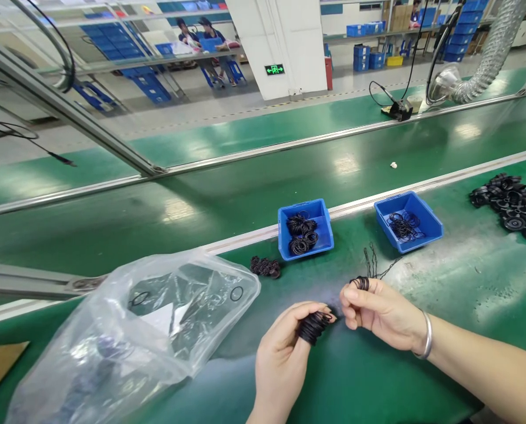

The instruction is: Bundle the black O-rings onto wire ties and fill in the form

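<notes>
I'm watching from afar: at lower centre the left hand (284, 352) is holding a thick bunch of black rings (313, 330) in half-curled fingers; right of it, the right hand (384, 311) is curling nearly closed, with looped rings (361, 283) circling a finger. I'm guessing they're light, soft and springy, best pinched singly at the edge. Fingers are hiding the bunch's underside, and I'm not managing to count its rings.

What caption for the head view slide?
Left hand and right hand hold black rings above a green bench, two blue bins beyond.
</notes>
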`<state>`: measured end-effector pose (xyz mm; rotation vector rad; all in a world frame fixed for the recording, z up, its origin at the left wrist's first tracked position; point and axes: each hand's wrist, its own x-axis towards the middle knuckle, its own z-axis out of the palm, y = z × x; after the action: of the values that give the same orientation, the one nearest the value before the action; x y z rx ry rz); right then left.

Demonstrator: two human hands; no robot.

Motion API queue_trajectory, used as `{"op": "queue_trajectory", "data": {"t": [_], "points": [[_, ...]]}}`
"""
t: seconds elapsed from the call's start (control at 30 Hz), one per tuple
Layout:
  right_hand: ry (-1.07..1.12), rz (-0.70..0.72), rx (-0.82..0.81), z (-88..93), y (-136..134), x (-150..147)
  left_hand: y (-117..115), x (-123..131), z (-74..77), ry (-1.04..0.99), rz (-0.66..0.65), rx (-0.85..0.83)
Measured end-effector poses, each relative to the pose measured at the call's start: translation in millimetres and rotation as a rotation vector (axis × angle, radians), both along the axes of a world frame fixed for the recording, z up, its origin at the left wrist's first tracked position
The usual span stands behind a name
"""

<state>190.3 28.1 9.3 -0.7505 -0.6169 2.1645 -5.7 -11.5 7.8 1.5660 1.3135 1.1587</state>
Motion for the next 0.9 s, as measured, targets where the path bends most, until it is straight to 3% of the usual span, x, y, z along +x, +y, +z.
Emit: {"op": "queue_trajectory", "data": {"t": [0.17,0.27,0.37,0.63,0.77,0.9], "points": [[-0.224,-0.032,0.239,0.0,-5.0,-5.0,-1.1,-2.7,-5.7,0.143,-0.009,0.126],[-0.261,-0.015,0.271,0.2,-6.7,-6.6,-1.1,-2.8,-4.6,0.205,-0.023,0.164],[-0.225,-0.008,0.246,1.9,-5.8,-5.7,-0.1,-2.7,-0.3,0.146,-0.058,0.138],[-0.015,0.143,0.034,4.8,-4.6,-1.8,-2.0,1.4,2.4,-0.265,-0.103,-0.087],[0.094,0.044,-0.071,2.1,-0.8,-0.9,-1.1,5.8,3.6,-0.427,0.016,-0.173],[0.097,-0.05,-0.064,0.3,2.5,0.4,-1.6,10.2,9.5,-0.34,0.127,-0.187]]}}
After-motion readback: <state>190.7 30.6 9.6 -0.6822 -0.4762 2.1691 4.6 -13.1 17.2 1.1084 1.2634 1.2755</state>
